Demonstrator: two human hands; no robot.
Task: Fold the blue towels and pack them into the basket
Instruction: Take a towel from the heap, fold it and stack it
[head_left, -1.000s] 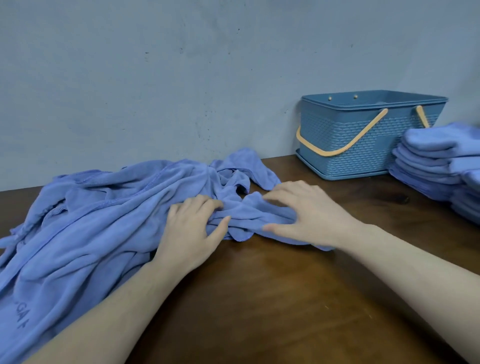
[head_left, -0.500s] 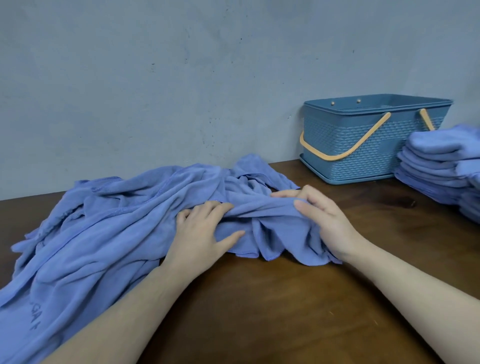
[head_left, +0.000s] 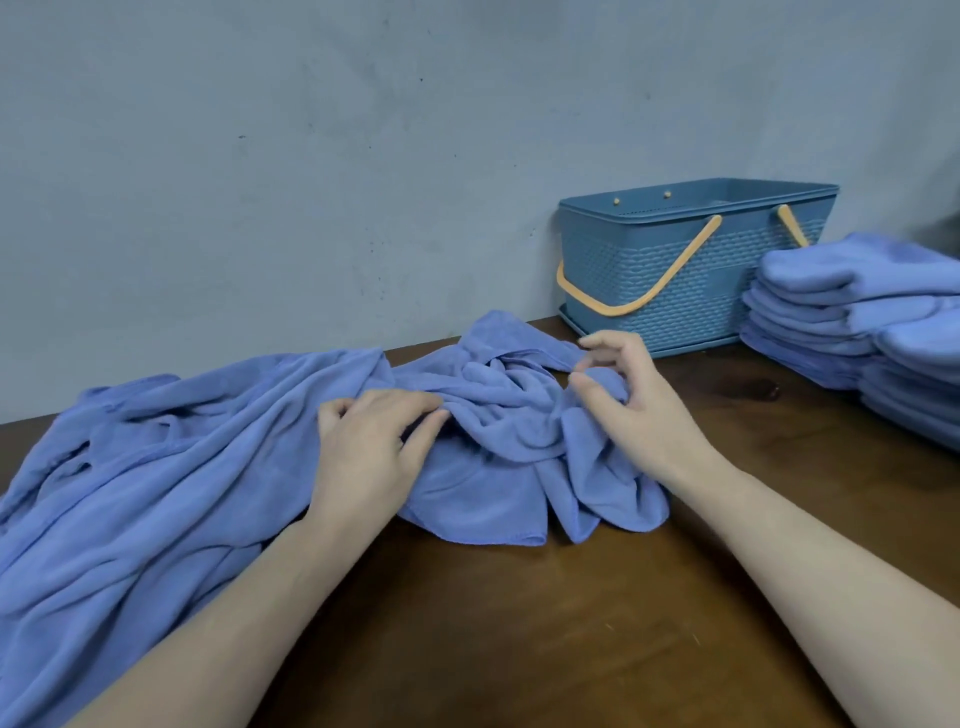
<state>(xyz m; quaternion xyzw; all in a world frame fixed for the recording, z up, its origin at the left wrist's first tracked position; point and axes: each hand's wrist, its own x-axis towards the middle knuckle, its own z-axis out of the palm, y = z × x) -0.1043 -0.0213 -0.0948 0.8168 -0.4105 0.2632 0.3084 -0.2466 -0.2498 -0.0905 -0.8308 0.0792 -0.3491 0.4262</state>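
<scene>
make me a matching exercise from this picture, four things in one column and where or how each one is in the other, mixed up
Things:
1. basket
2. folded towel stack
3. loose towel pile
4. right hand

States or places:
A. crumpled across the table's left side
B. pinching bunched blue cloth
C. against the wall, handle hanging down
D. at the right edge, beside the basket

Pairs: 1-C, 2-D, 3-A, 4-B
</scene>
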